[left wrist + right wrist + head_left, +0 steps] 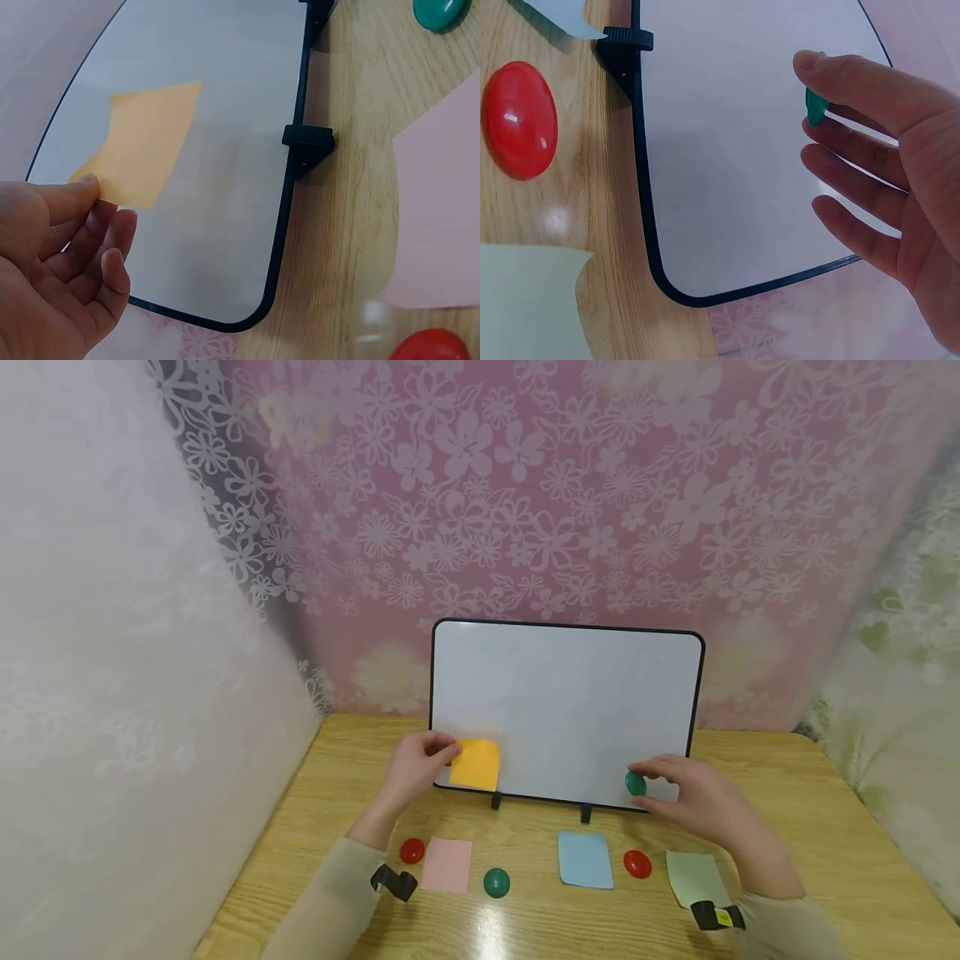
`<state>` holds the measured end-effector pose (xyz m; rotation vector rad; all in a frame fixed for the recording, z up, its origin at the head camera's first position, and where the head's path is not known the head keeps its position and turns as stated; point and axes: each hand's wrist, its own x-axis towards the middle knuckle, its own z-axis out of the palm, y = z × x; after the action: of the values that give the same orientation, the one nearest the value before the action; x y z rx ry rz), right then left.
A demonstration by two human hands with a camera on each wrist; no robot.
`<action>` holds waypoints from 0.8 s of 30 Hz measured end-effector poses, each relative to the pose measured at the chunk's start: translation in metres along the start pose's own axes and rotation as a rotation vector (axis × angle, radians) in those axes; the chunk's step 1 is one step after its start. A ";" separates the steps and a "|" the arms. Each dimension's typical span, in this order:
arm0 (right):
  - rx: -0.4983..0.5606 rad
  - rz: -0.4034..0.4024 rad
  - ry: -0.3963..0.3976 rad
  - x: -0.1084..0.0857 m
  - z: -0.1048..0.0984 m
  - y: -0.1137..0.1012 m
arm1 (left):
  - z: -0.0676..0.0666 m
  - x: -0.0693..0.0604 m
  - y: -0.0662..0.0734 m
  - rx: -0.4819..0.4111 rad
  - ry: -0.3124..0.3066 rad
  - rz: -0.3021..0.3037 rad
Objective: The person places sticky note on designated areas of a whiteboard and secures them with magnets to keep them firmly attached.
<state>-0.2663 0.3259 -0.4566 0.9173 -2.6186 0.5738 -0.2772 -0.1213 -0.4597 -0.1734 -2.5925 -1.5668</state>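
My left hand [417, 770] pinches the left edge of an orange paper square [477, 765], held in front of the lower left of a white board [570, 710]. In the left wrist view the paper [150, 146] is slightly curved, its corner between thumb and fingers of the hand [64, 262]. My right hand [693, 793] holds a green magnet [635, 783] between thumb and finger before the board's lower right. The right wrist view shows that magnet [815, 106] edge-on in the hand [900, 157]; whether it touches the board I cannot tell.
On the wooden table [360, 735] lie, left to right, a red magnet [412, 851], pink paper [447, 865], a green magnet [497, 883], blue paper [585, 860], a red magnet [637, 864] and pale green paper [696, 878]. Black feet [586, 813] support the board; a flowered curtain [525, 527] hangs behind.
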 end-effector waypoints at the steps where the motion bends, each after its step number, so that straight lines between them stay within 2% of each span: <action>1: 0.003 0.001 -0.001 0.001 0.000 0.000 | 0.000 0.001 0.000 -0.004 0.001 0.000; 11: 0.032 -0.022 -0.007 0.014 -0.001 -0.010 | 0.000 0.009 0.006 -0.005 0.012 -0.006; 24: 0.061 -0.054 -0.019 0.044 -0.006 -0.025 | -0.001 0.017 0.018 0.008 0.011 0.026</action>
<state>-0.2816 0.2877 -0.4269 1.0137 -2.5969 0.6379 -0.2916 -0.1128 -0.4409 -0.1967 -2.5771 -1.5435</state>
